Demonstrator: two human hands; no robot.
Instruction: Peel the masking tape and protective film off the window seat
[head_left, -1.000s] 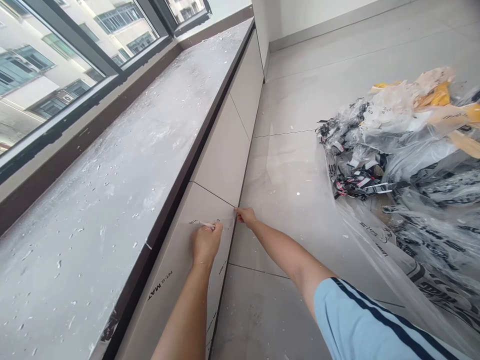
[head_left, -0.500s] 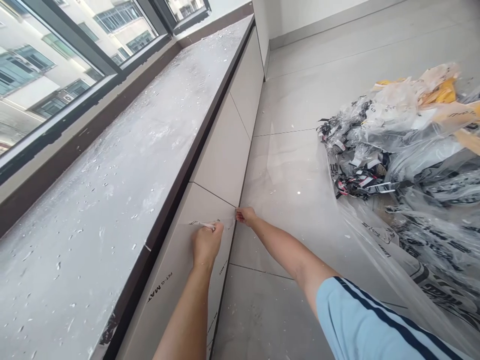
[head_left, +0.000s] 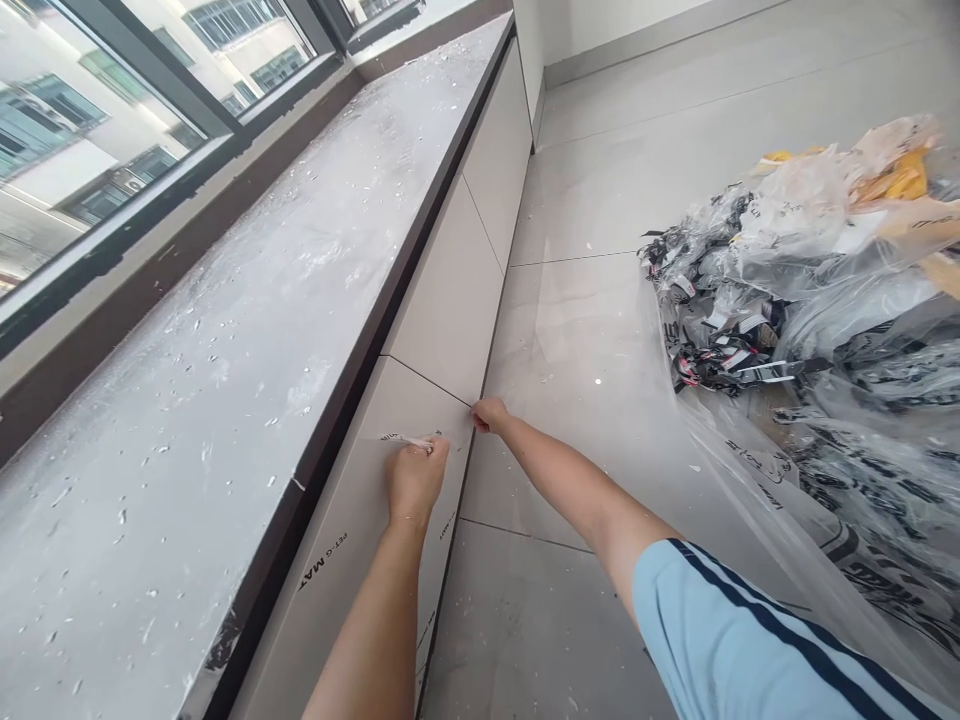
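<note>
A clear protective film point(head_left: 324, 562) printed with black lettering covers the nearest cabinet door point(head_left: 300, 640). My left hand point(head_left: 416, 472) is closed on a bunched, lifted part of this film, close to the door face. Beside the door's lower far corner is my right hand point(head_left: 489, 415), its fingers curled together at the edge. Whatever those fingers pinch is hidden or too small to make out. Above the film in my left hand, the door's top part looks bare.
Over the doors runs a dusty grey sill point(head_left: 247, 330) with a dark edge, below the window point(head_left: 225, 60). A large heap of crumpled plastic film point(head_left: 825, 350) lies on the tiled floor point(head_left: 570, 330) to the right. More cabinet doors point(head_left: 450, 270) continue beyond.
The view has shifted slightly. My right hand has moved a little up along the door's edge, its fingers curled more tightly. My left hand keeps its hold on the film.
</note>
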